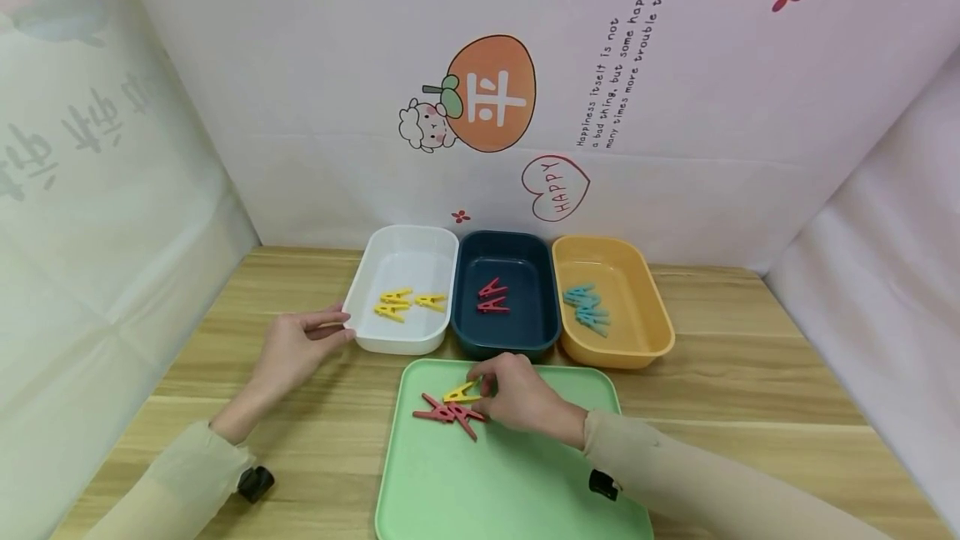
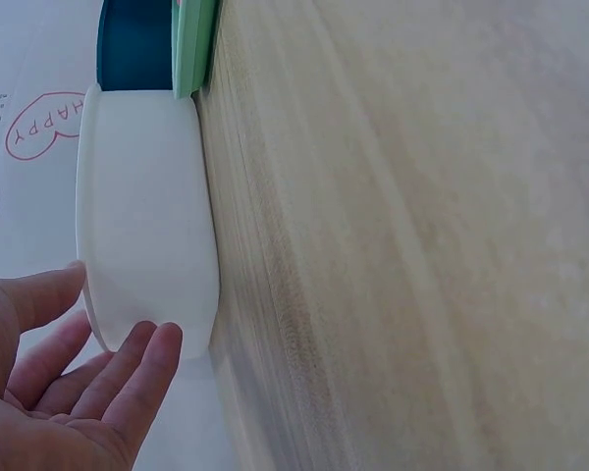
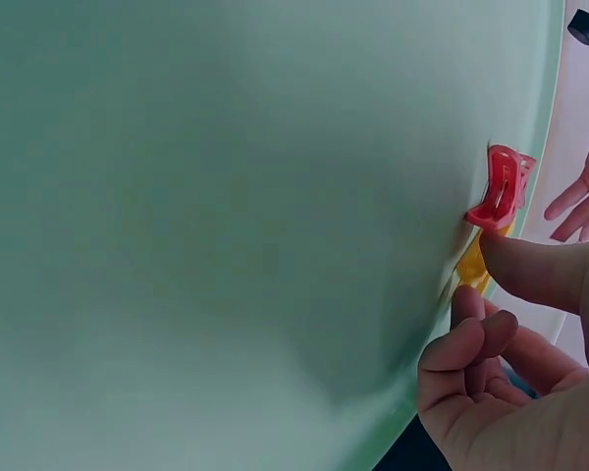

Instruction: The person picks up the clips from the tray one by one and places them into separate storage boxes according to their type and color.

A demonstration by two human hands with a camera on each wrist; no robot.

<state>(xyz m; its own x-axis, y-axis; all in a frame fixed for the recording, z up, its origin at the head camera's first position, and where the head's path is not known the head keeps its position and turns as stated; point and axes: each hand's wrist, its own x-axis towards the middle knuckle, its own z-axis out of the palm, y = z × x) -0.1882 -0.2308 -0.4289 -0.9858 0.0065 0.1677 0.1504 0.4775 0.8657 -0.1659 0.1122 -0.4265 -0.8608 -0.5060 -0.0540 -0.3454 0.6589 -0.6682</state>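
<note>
My right hand point(image 1: 513, 394) is over the green tray point(image 1: 510, 482), thumb and fingertips pinching a yellow clothespin point(image 1: 459, 393). Red clothespins point(image 1: 467, 418) lie on the tray right beside it; the right wrist view shows a red clothespin point(image 3: 501, 186) just past the thumb. With fairly straight fingers, my left hand point(image 1: 296, 348) touches the outer left side of the white bin point(image 1: 401, 346). In the left wrist view its fingertips rest against the bin's wall point(image 2: 147, 216). Inside that bin are yellow clothespins point(image 1: 393, 308).
A dark blue bin point(image 1: 517, 340) holding two red clothespins point(image 1: 492, 305) stands beside the white one. Right of it, a yellow-orange bin point(image 1: 637, 315) holds several light blue clothespins point(image 1: 588, 315). All three bins stand before a printed cloth backdrop point(image 1: 315, 148) on a wooden table point(image 1: 315, 432).
</note>
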